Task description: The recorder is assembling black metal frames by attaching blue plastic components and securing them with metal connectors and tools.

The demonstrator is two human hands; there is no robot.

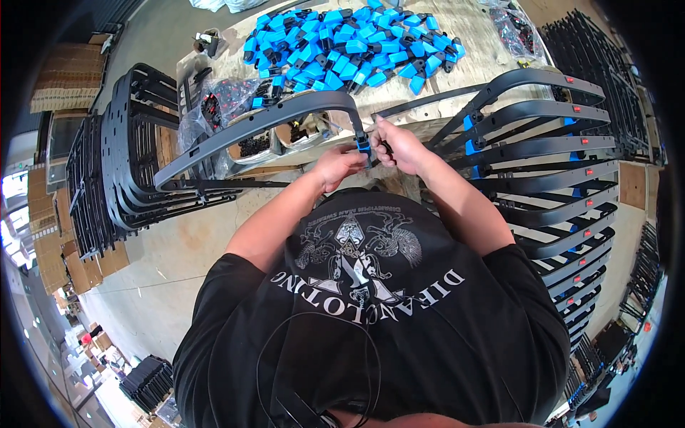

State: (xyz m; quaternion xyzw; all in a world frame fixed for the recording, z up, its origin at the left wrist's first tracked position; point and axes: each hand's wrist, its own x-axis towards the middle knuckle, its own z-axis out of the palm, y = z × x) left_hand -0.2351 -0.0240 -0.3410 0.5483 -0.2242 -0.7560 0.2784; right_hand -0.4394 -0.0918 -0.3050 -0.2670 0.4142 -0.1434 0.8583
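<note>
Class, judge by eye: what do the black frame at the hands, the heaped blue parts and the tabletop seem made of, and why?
Black frame: probably satin-painted metal, being slim and evenly coloured, though plastic is possible.
Blue parts: likely smooth moulded plastic; bright colour, repeated shapes.
Tabletop: seemingly unfinished wood; pale, matt, streaked.

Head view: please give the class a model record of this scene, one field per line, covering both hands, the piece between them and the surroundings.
Left hand: fingers at a blue fitting; exact grip unclear
Right hand: curled around a small dark item, too hidden to identify
Workpiece: black curved frame, its near end between the hands
Workbench: pale wood, bearing a heap of blue-and-black parts
Person's left: stacked black frames
Person's right: row of black frames with red marks
</note>
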